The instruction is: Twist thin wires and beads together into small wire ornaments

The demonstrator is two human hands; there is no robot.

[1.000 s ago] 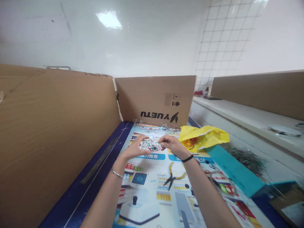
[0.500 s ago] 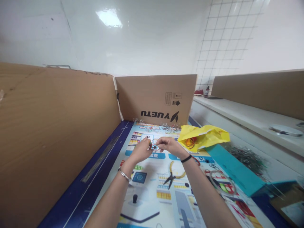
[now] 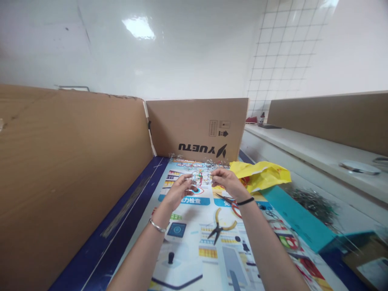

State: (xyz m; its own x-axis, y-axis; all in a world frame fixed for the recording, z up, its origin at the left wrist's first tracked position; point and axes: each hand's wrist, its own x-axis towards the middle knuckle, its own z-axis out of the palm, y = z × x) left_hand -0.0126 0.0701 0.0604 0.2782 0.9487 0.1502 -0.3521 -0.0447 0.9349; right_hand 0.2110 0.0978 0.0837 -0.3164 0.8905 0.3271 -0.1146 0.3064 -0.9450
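A small see-through wire piece (image 3: 200, 178) with red and green bits hangs between my hands above the printed mat. My left hand (image 3: 181, 190) has its fingertips at the piece's left edge, thumb and fingers bent around it. At the other edge, my right hand (image 3: 226, 182) pinches the piece between thumb and fingers. The fine wires are too small to make out clearly. Nearer to me lie yellow-handled pliers (image 3: 220, 227), jaws pointing toward me. Red-handled scissors (image 3: 235, 207) lie by my right wrist, partly hidden by it.
A yellow bag (image 3: 266, 173) lies right of my right hand. Beyond it, a teal box (image 3: 300, 218) stands near a heap of thin wires (image 3: 315, 206). Cardboard walls rise at the left (image 3: 75, 169) and back (image 3: 194, 125). Tangled wire scraps (image 3: 209, 162) lie along the back.
My hands have moved apart, the right one shifting right, and the wire piece now shows between them. The scissors by my right wrist have come more into view.
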